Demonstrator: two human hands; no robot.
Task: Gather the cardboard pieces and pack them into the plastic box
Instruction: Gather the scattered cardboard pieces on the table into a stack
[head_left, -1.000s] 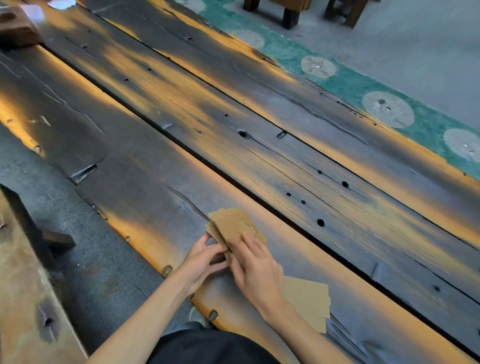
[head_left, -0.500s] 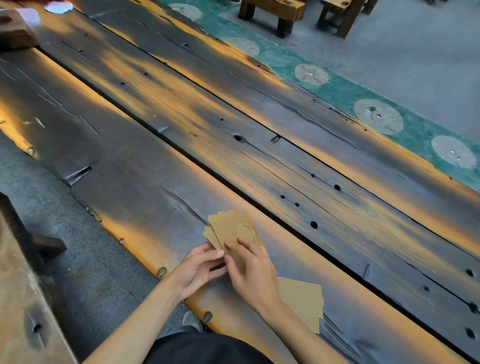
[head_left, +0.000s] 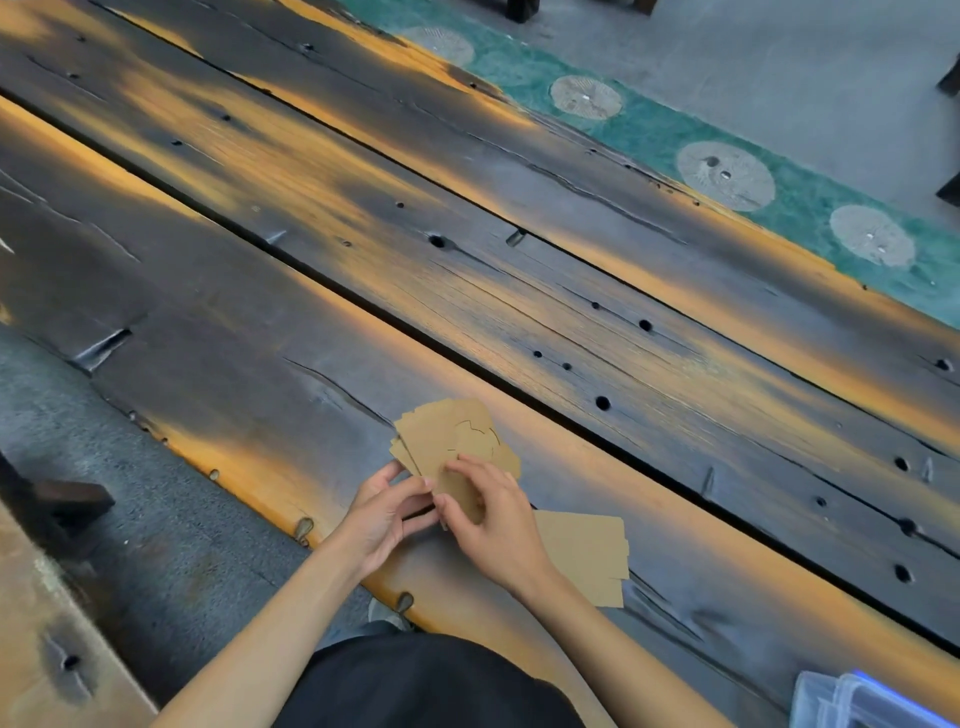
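A fanned stack of brown cardboard pieces (head_left: 447, 434) is held just above the dark wooden table (head_left: 519, 291) near its front edge. My left hand (head_left: 382, 512) pinches the stack's lower left corner. My right hand (head_left: 493, 525) grips its lower right part, fingers over the top card. More flat cardboard pieces (head_left: 587, 556) lie on the table just right of my right wrist. A corner of the clear plastic box (head_left: 852, 701) shows at the bottom right.
The table is made of long dark planks with gaps and holes. A green patterned strip (head_left: 727, 156) runs along its far side, with grey floor beyond. A wooden bench (head_left: 47, 613) stands at the lower left across a strip of grey floor.
The view has swung right and down, bringing the plastic box corner into sight. Both hands keep holding the cardboard stack in much the same place.
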